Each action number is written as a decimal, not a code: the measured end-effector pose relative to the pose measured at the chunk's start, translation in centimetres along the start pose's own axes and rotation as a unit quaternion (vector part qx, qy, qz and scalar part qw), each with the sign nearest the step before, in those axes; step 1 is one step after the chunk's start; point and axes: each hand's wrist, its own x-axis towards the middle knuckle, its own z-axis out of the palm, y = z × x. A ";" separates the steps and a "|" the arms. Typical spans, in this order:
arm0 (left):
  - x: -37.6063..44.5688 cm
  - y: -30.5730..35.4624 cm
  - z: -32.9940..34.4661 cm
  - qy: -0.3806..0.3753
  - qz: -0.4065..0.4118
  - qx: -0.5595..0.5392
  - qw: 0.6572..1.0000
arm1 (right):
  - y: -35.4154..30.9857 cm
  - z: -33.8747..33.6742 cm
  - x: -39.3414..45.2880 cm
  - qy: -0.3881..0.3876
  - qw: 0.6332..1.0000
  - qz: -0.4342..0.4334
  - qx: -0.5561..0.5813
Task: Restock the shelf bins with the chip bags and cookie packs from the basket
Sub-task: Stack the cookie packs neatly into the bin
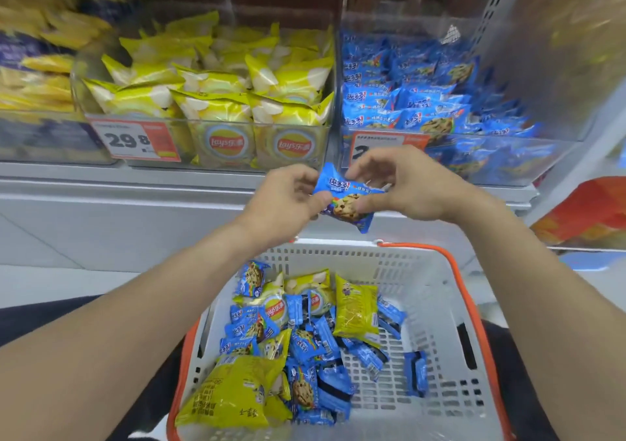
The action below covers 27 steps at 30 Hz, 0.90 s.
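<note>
a blue cookie pack (345, 200) is held above the basket (437, 305), in front of the shelf edge. it is pinched at its left end by the left hand (288, 200) and at its right side by the right hand (403, 186), fingers curled on it. more cookie packs and yellow chip bags (233, 393) are piled in the basket. on the shelf, the chip bin (210, 108) is seen left of the cookie bin (423, 101).

A shop, snack aisle: white metal shelf (101, 183) carrying clear bins (210, 142) packed with chip bags (216, 108) and cookie packs (406, 101), price tags (135, 140) on the bin fronts, plastic shopping basket (437, 305) of stock below.
</note>
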 end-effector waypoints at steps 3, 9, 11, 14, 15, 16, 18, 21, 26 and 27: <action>1.9 3.0 -0.5 0.029 0.167 0.164 0.972 | -2.1 -4.3 -1.4 0.046 0.998 -0.029 -0.017; 6.0 6.9 -1.1 0.095 0.338 0.346 0.870 | -1.8 -12.3 -3.4 0.255 0.963 -0.039 -0.079; 7.4 6.7 -0.3 0.079 0.351 0.385 0.850 | -0.4 -13.4 -3.3 0.338 0.938 -0.003 -0.079; 8.8 5.8 0.7 0.062 0.361 0.431 0.825 | 2.4 -14.3 -1.5 0.433 0.895 0.074 -0.076; 9.1 5.4 0.8 0.062 0.364 0.438 0.820 | 3.3 -14.5 -0.7 0.448 0.885 0.095 -0.077; 9.4 5.1 1.0 0.064 0.366 0.445 0.815 | 4.2 -14.6 0.3 0.455 0.879 0.112 -0.083; 9.8 4.6 1.5 0.077 0.374 0.458 0.803 | 5.6 -14.8 2.2 0.448 0.879 0.125 -0.104; 10.3 4.0 2.0 0.092 0.377 0.464 0.797 | 7.3 -15.3 4.9 0.415 0.894 0.123 -0.112; 10.7 3.3 1.9 0.101 0.390 0.459 0.792 | 8.9 -15.9 8.5 0.371 0.918 0.093 -0.105; 10.7 3.2 1.9 0.101 0.392 0.463 0.788 | 9.2 -16.0 8.9 0.370 0.918 0.093 -0.109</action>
